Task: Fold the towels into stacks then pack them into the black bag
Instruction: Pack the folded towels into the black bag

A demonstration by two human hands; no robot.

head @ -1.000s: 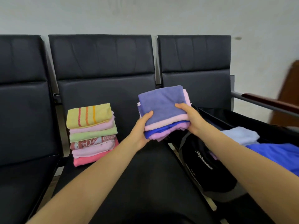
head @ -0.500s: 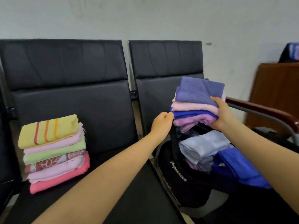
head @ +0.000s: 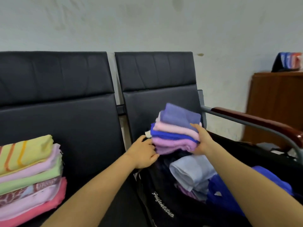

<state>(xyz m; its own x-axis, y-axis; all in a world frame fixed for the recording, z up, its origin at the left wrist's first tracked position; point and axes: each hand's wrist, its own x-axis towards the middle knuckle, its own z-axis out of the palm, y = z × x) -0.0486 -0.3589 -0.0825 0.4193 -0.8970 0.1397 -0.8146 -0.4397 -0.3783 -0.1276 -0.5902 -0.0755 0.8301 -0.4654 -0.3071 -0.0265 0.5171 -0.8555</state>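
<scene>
The right hand (head: 202, 141) grasps a stack of folded towels (head: 175, 130) from its right side, with the thumb on top and the fingers under it. The stack has four visible layers: a grey-violet towel on top, then a pale pink one, a strong blue one, and a lilac one at the bottom. It is a little blurred, and the layers lean and do not line up exactly. It is held in the air just above the open black bag (head: 164, 202), in front of the backrest of the right seat.

The left hand (head: 142, 154) is at the left lower side of the stack, fingers curled toward the bag's edge; I cannot tell if it grips the bag or only touches the towels.

Inside the bag lie a light blue folded towel (head: 191, 172) and a deep blue cloth (head: 229, 195). White script lettering is on the bag's front.

On the left seat (head: 91, 145) stands a second stack of towels (head: 29, 177), well apart from the bag: yellow with orange stripes on top, then pink, green, a red patterned one, pale pink, and coral pink.
</scene>
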